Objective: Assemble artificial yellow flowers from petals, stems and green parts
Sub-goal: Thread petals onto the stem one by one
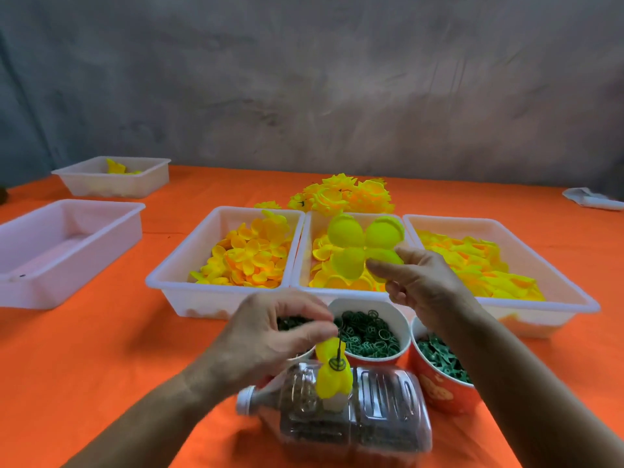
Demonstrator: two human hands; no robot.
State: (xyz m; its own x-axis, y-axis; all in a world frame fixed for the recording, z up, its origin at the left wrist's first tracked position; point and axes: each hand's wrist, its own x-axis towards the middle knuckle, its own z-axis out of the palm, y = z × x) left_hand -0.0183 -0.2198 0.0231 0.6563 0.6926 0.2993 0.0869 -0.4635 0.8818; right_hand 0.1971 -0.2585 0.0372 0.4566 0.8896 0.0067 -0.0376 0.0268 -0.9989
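Note:
My left hand (270, 332) pinches the top of a thin dark stem (337, 349) that hangs down through a folded yellow petal piece (332, 380) with a green ring on it. My right hand (415, 282) holds up a flat four-lobed yellow petal piece (358, 248) above the middle tray (304, 258). Three white trays hold loose yellow petals: left (175, 265), middle, and right (574, 292). A cup of green rings (368, 332) and a red cup of green parts (439, 359) stand in front of them.
A clear plastic bottle (371, 407) lies on its side at the front, filled with dark pieces. Finished yellow flowers (341, 194) are piled behind the trays. Two more white trays (67, 244) (114, 177) sit at the left on the orange cloth (118, 349). A white cloth (591, 199) lies far right.

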